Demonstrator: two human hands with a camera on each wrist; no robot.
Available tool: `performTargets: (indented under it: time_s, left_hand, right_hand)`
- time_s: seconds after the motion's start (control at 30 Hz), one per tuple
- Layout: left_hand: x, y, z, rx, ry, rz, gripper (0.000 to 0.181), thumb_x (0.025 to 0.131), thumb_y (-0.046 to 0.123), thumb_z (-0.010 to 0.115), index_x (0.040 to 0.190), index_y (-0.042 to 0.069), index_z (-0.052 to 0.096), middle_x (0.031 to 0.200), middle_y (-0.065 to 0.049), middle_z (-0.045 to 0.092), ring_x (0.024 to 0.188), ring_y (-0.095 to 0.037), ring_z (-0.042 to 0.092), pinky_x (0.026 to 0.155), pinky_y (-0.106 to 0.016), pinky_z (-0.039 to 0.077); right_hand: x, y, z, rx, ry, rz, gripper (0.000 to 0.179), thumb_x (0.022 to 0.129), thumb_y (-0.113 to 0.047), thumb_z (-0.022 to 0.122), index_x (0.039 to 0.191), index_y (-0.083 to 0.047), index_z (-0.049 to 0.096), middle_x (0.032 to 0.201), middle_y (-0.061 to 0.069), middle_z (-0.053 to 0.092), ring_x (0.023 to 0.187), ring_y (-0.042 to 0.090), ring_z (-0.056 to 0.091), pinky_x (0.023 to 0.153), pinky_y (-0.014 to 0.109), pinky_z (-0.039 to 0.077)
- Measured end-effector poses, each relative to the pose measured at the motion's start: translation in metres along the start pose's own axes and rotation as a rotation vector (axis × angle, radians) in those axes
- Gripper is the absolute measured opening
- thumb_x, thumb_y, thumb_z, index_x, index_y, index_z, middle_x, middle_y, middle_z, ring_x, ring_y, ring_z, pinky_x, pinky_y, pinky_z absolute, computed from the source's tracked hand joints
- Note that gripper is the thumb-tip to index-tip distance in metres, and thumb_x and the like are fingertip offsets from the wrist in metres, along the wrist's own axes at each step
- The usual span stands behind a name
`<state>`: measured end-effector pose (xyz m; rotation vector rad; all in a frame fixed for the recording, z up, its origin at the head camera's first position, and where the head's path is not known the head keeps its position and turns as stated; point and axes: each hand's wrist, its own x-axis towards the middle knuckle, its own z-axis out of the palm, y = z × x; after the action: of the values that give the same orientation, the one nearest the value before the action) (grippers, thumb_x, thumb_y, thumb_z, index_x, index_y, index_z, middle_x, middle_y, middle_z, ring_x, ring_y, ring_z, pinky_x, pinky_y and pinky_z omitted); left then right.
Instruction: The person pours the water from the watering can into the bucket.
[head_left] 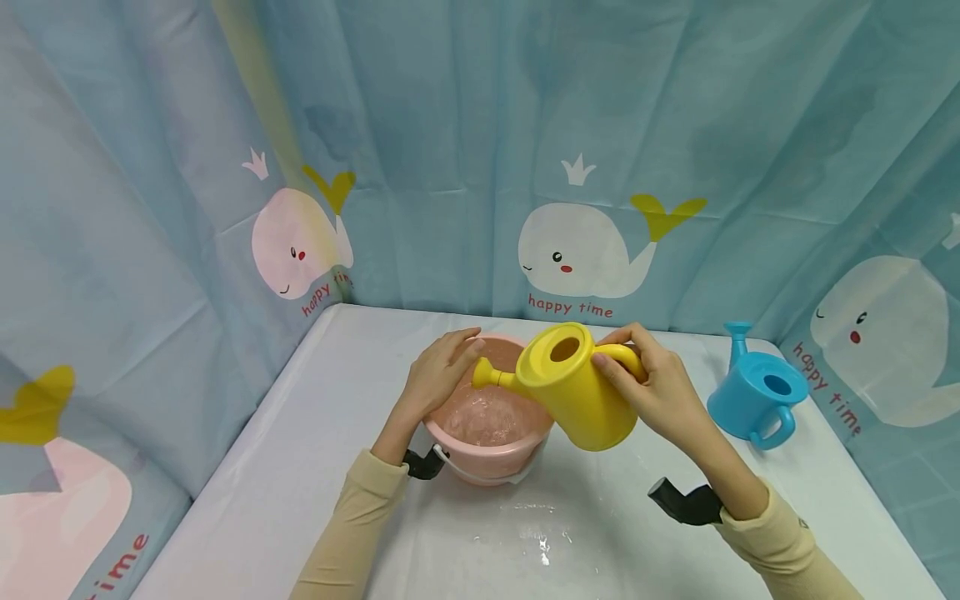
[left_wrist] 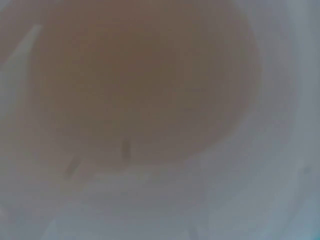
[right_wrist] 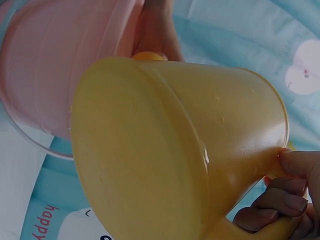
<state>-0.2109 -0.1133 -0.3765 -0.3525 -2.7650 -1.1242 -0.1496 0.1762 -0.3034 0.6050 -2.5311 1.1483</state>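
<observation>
A yellow watering can [head_left: 576,387] is tilted to the left, its spout over a pink bucket [head_left: 487,454] that holds water. My right hand [head_left: 651,385] grips the can by its handle; the right wrist view shows the can's body [right_wrist: 170,150] from below with my fingers [right_wrist: 280,200] curled at the handle. My left hand [head_left: 442,371] rests on the bucket's far left rim, fingers laid over the edge near the spout tip. The left wrist view is a blur of the pink bucket wall [left_wrist: 145,85].
A blue watering can [head_left: 757,396] stands upright at the right of the white table [head_left: 300,450]. Water drops lie on the table in front of the bucket. Blue whale-print curtains [head_left: 585,167] close in the table on three sides.
</observation>
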Motion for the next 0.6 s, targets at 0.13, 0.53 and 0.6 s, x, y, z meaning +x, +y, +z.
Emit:
performTargets:
  time_s: [0.13,0.53,0.6]
  left_hand:
    - [-0.0007,0.0003,-0.0002,-0.003,0.004,0.001,0.064,0.09,0.066,0.029,0.136,0.024,0.047,0.139,-0.001,0.047,0.129,-0.024,0.041,0.103,-0.054,0.033]
    - [-0.0007,-0.0001,0.0004,0.006,0.014,0.005,0.063,0.091,0.065,0.03,0.135,0.024,0.048,0.138,-0.001,0.048,0.128,-0.024,0.043,0.103,-0.054,0.033]
    - [-0.0009,0.0,0.0002,0.006,0.014,0.005,0.063,0.091,0.065,0.03,0.135,0.024,0.048,0.138,-0.001,0.048,0.128,-0.024,0.043,0.103,-0.054,0.034]
  right_hand:
    - [0.0,0.0007,0.0001,-0.004,0.004,-0.001,0.02,0.092,-0.021,0.059,0.105,-0.008,0.053,0.086,0.005,0.062,0.066,0.016,0.052,0.055,0.021,0.048]
    - [0.0001,-0.0001,-0.0004,-0.008,-0.003,-0.002,0.02,0.092,-0.022,0.059,0.105,-0.008,0.052,0.086,0.005,0.062,0.065,0.016,0.052,0.055,0.022,0.048]
    - [0.0003,-0.0004,-0.0006,-0.008,-0.004,-0.004,0.02,0.092,-0.022,0.059,0.105,-0.008,0.053,0.087,0.005,0.062,0.065,0.015,0.052,0.054,0.022,0.048]
